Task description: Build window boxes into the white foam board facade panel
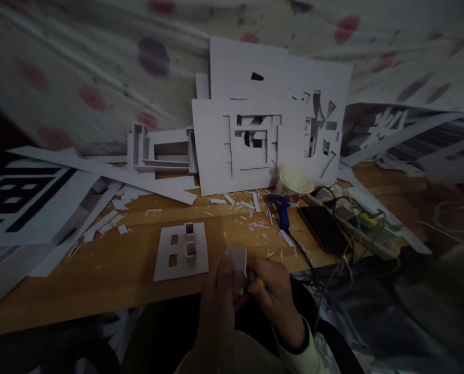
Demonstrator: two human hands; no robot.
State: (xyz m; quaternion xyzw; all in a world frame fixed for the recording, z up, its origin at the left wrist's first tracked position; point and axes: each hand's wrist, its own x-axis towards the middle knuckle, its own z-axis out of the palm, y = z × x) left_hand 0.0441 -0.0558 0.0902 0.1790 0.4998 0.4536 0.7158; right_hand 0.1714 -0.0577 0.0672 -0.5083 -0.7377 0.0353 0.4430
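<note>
At the table's front edge, my left hand [219,283] grips a small white foam-board piece [238,262] with a bent edge. My right hand [275,285] is closed around a utility knife [260,281], of which only a bit of yellow and a dark tip show; the tip is close to the right side of the piece. Just left of my hands a flat white panel [163,265] lies on the table, with square cut-outs and small box-like parts standing on it.
A blue glue gun [281,209] lies near a paper cup [292,184] among white scraps. Cut-out boards [214,145] lean at the back beside a white frame [165,165]. A printed panel [79,205] lies left. Right are a dark flat object [323,228] and tangled cables [358,228].
</note>
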